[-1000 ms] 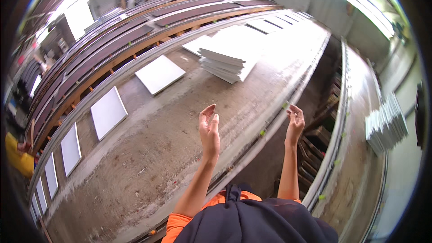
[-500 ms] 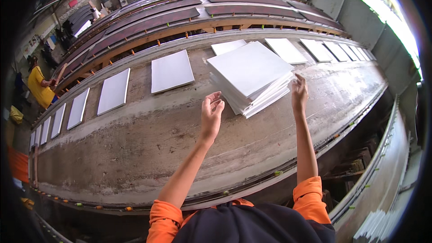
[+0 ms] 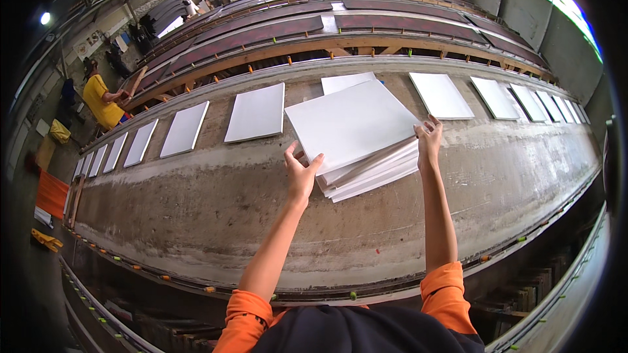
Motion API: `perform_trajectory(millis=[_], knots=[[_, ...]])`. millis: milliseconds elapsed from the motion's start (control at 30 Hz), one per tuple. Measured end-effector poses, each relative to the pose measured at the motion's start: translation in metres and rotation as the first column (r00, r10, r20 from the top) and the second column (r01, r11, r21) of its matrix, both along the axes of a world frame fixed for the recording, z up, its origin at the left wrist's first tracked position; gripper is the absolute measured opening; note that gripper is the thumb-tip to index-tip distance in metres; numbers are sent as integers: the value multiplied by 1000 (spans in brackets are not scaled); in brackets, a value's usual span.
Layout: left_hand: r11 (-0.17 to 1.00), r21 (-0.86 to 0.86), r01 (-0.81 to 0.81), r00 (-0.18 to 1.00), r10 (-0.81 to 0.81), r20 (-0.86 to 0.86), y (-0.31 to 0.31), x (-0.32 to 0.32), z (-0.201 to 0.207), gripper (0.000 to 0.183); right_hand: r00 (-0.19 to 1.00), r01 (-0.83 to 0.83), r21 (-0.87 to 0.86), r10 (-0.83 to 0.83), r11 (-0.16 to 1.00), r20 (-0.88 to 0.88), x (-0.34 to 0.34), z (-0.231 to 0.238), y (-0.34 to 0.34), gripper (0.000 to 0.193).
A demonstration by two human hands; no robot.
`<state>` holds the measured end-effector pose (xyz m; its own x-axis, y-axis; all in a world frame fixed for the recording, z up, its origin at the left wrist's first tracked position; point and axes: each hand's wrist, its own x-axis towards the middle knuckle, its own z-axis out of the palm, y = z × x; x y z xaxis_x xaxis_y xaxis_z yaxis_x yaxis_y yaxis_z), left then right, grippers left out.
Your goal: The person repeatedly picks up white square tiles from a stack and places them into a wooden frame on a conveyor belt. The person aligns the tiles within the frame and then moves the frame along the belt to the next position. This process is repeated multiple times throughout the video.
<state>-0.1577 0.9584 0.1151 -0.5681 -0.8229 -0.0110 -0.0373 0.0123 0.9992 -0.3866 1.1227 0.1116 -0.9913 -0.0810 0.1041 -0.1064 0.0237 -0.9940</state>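
Observation:
A stack of white rectangular sheets (image 3: 373,176) lies on the long table, its edges uneven. Its top white sheet (image 3: 353,121) sits turned from those below, with a gap under its near right side. At that sheet's near left corner is my left hand (image 3: 301,173), closed, thumb at the near edge and fingers curled beneath. Pinching the right corner is my right hand (image 3: 428,138). Whether just one sheet or a few are held cannot be made out. Behind the stack, another white sheet (image 3: 341,84) is partly covered.
White sheets lie spaced in a row along the worn table (image 3: 216,222), such as one to the left (image 3: 256,111) and one to the right (image 3: 441,96). Orange and green clips line its edges. Beyond are long tables with dark red panels (image 3: 405,25). A person in yellow (image 3: 101,99) stands far left.
Both hands, apart from the stack before, have closed on the top sheet's corners. The top sheet has shifted and turned over the pile. The whole view has swung, moving the scene rightward.

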Motion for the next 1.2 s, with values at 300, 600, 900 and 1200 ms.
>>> perform_trajectory(millis=[300, 600, 900, 1200], knots=[[957, 187, 224, 933, -155, -325, -4, 8, 19, 60, 998, 13, -378, -36, 926, -55, 14, 31, -5, 65], [940, 224, 256, 813, -84, -577, -5, 61, 41, 59, 950, -44, -823, 279, 567, 141, 81, 47, -16, 63], [963, 247, -111, 787, 237, -569, -71, 278, 52, 68, 755, -442, -675, 651, 591, 75, 309, 76, -165, 33], [774, 326, -543, 507, 611, -607, -142, 559, 18, 75, 259, -700, -651, 954, 292, 149, 569, 40, -329, 33]])
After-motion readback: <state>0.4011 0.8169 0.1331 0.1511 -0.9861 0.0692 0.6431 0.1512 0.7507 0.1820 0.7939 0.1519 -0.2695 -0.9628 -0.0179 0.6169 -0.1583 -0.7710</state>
